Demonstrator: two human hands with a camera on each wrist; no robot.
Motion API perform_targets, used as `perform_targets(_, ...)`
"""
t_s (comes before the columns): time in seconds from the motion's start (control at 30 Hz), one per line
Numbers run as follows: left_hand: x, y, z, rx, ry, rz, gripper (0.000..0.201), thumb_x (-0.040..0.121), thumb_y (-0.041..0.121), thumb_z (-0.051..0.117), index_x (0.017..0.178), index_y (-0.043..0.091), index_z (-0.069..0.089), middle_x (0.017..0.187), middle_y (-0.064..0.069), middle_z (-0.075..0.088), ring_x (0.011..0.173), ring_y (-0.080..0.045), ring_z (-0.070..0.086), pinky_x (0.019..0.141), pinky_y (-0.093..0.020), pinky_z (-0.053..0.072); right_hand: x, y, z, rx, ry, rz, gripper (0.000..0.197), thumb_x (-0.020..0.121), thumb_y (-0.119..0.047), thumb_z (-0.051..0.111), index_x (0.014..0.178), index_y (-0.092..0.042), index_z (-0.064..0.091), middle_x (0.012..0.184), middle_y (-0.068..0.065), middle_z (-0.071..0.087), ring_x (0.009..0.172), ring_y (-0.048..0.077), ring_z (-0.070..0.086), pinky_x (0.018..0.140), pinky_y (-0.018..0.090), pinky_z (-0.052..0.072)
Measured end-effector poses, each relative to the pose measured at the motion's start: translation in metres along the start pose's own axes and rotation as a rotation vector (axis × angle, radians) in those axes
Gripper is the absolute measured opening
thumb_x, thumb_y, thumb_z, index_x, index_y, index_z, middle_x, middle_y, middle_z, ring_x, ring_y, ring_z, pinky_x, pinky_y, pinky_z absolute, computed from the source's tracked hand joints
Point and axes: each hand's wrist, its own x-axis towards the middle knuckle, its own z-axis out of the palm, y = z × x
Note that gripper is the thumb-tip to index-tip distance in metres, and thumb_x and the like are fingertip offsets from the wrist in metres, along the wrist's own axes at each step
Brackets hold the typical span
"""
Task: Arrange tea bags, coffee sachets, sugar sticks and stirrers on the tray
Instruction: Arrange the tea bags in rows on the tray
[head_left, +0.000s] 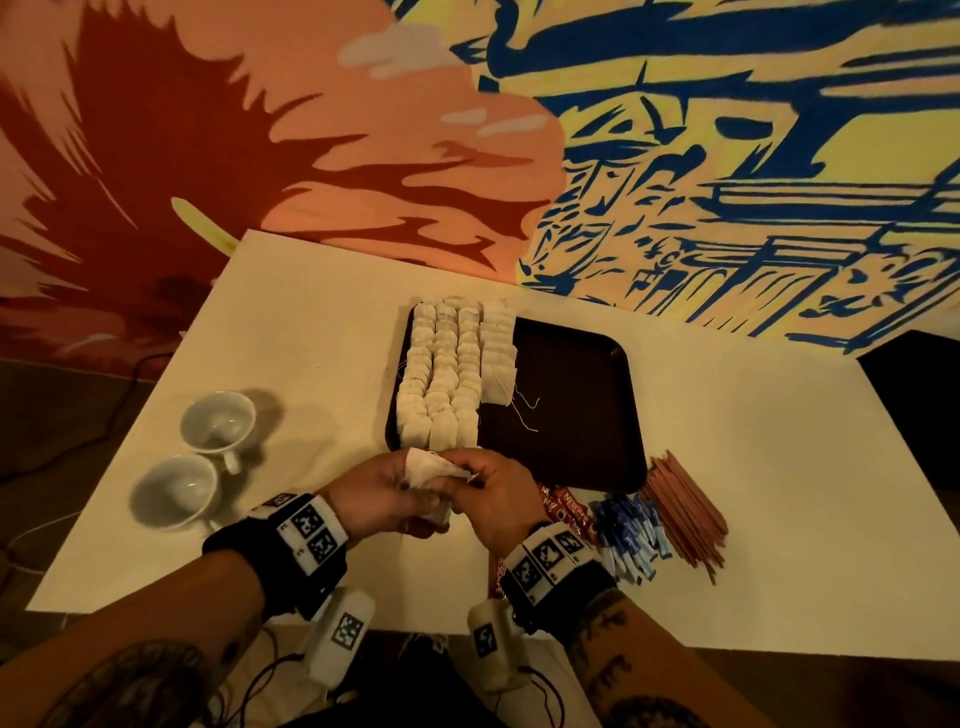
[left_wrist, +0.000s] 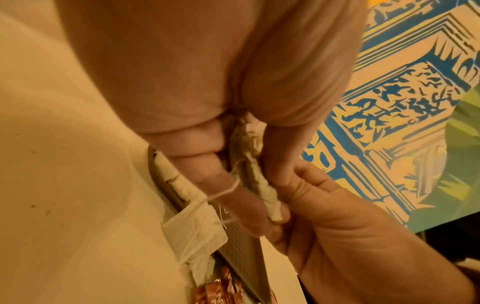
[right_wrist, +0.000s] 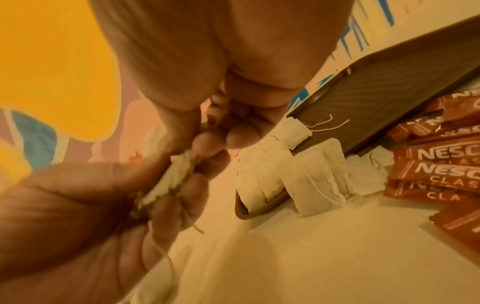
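Together, both hands (head_left: 441, 493) around tea bag (head_left: 428, 470)

Dark brown tray (head_left: 571, 395), cream tea bags (head_left: 441, 374), red coffee sachets (head_left: 569, 512), white cups (head_left: 218, 421).

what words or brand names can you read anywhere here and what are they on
"NESC", cut off at the frame edge: red coffee sachets lying on the table beside the tray, right wrist view.
"CLAS" and "CLA", also cut off: same sachets, under the brand.
"NESCAFE", partly hidden: sachets by the right wrist, head view.
Blue sugar sticks: print too small to read.
Wristband squares: coded patterns; tiny characters beside them unreadable.
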Motion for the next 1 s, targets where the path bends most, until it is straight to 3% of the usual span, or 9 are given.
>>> perform_targets(0.13, 0.011, 0.004, -0.001, -0.049, 0.071, 0.018, 0.043, 0.073, 0.000, 0.070, 0.116, 0.004, 0.065, 0.086, -0.016, 0.069, 0.075, -0.025, 0.066, 0.061, -0.030, 0.052, 0.008, 0.002, -0.010, 0.060, 0.103, 0.058, 0.036, 0.078, -0.028, 0.082, 0.102, -0.043, 0.061, 0.089, -0.003, 0.072, 0.081, 0.012, 0.070, 0.079, 0.031, 0.058)
perform_targets(0.3, 0.027, 0.008, 0.006, 0.119, 0.222, 0.030, 0.031, 0.079, -0.006, 0.075, 0.102, 0.014, 0.070, 0.087, -0.016, 0.075, 0.079, -0.025, 0.071, 0.059, -0.028, 0.054, 0.014, 0.010, -0.025, 0.083, 0.084, 0.062, 0.027, 0.082, -0.025, 0.078, 0.103, -0.036, 0.066, 0.094, -0.005, 0.074, 0.087, 0.008, 0.071, 0.085, 0.036, 0.058)
perform_targets(0.4, 0.040, 0.009, 0.009, 0.122, 0.220, 0.007, 0.029, 0.077, -0.007, 0.076, 0.102, 0.009, 0.071, 0.089, -0.022, 0.074, 0.079, -0.030, 0.067, 0.058, -0.028, 0.052, 0.018, 0.012, -0.035, 0.029, 0.006, 0.022, 0.011, 0.087, -0.026, 0.073, 0.097, -0.032, 0.072, 0.093, -0.009, 0.074, 0.088, 0.006, 0.070, 0.084, 0.031, 0.058)
perform_targets(0.47, 0.047, 0.012, 0.011, 0.112, 0.245, -0.004, 0.025, 0.080, -0.005, 0.075, 0.102, 0.005, 0.070, 0.085, -0.018, 0.074, 0.076, -0.027, 0.066, 0.059, -0.029, 0.054, 0.024, 0.012, -0.043, 0.010, -0.006, 0.015, 0.009, 0.089, -0.025, 0.071, 0.091, -0.033, 0.071, 0.091, -0.010, 0.074, 0.087, 0.004, 0.069, 0.082, 0.026, 0.057)
perform_targets(0.53, 0.054, 0.017, 0.013, 0.079, 0.335, -0.015, 0.021, 0.084, 0.004, 0.074, 0.104, 0.008, 0.070, 0.084, -0.012, 0.075, 0.074, -0.023, 0.070, 0.064, -0.032, 0.058, 0.038, 0.016, -0.058, -0.041, 0.035, 0.030, 0.010, 0.091, -0.024, 0.068, 0.089, -0.034, 0.069, 0.088, -0.011, 0.072, 0.082, 0.002, 0.067, 0.076, 0.020, 0.054)
perform_targets(0.67, 0.066, 0.023, 0.002, -0.137, 0.537, -0.054, 0.014, 0.095, 0.015, 0.062, 0.109, 0.013, 0.066, 0.092, -0.019, 0.073, 0.078, -0.029, 0.071, 0.065, -0.037, 0.060, 0.083, 0.037, -0.099, -0.202, 0.110, 0.092, 0.005, 0.092, -0.027, 0.067, 0.091, -0.032, 0.068, 0.088, -0.014, 0.070, 0.081, 0.000, 0.065, 0.076, 0.020, 0.052)
perform_targets(0.73, 0.069, 0.024, -0.006, -0.210, 0.627, -0.059, 0.012, 0.098, 0.014, 0.057, 0.108, 0.012, 0.064, 0.087, -0.017, 0.074, 0.077, -0.031, 0.071, 0.062, -0.037, 0.059, 0.106, 0.047, -0.113, -0.330, 0.049, 0.132, 0.003, 0.091, -0.030, 0.068, 0.093, -0.032, 0.067, 0.090, -0.015, 0.068, 0.084, 0.001, 0.063, 0.077, 0.020, 0.048)
perform_targets(0.87, 0.075, 0.026, -0.015, -0.212, 0.650, -0.031, 0.013, 0.100, 0.012, 0.054, 0.105, 0.012, 0.065, 0.084, -0.015, 0.075, 0.071, -0.030, 0.072, 0.059, -0.034, 0.060, 0.144, 0.059, -0.116, -0.581, -0.257, 0.172, 0.008, 0.091, -0.036, 0.067, 0.097, -0.031, 0.070, 0.095, -0.010, 0.067, 0.089, 0.009, 0.062, 0.073, 0.021, 0.048)
perform_targets(1.0, 0.084, 0.028, -0.020, -0.259, 0.680, -0.020, 0.013, 0.098, 0.011, 0.055, 0.106, 0.009, 0.066, 0.087, -0.016, 0.076, 0.073, -0.032, 0.074, 0.066, -0.039, 0.061, 0.174, 0.065, -0.107, -0.607, -0.274, 0.155, 0.006, 0.090, -0.036, 0.067, 0.093, -0.031, 0.069, 0.099, -0.005, 0.069, 0.091, 0.013, 0.064, 0.077, 0.027, 0.051)
